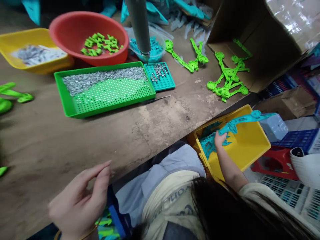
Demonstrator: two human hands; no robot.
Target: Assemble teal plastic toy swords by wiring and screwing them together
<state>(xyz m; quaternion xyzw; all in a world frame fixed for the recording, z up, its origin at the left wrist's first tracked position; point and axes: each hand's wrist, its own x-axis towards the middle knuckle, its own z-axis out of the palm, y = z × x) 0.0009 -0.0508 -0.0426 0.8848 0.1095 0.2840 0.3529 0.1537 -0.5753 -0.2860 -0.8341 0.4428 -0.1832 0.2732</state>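
Note:
My right hand [220, 138] reaches down into a yellow bin [250, 143] beside the table. Its fingers are closed on a long turquoise plastic part [241, 122], which sticks out to the right over the bin's rim. More turquoise pieces [208, 144] lie in the bin, partly hidden by the hand. Over the table's front edge, my left hand [81, 198] is raised with thumb and forefinger pinched together, and nothing shows between them. Beyond it lies a green perforated tray [107, 100] of small metal pins, with a teal tray [163, 83] of metal bits against its right end.
A red bowl [65, 33] of lime pieces stands between a yellow tub [37, 35] and a clear bowl of blue bits. A grey driver-like tool [140, 26] hangs above the teal tray. Lime plastic parts [228, 76] lie beside an open cardboard box [265, 50].

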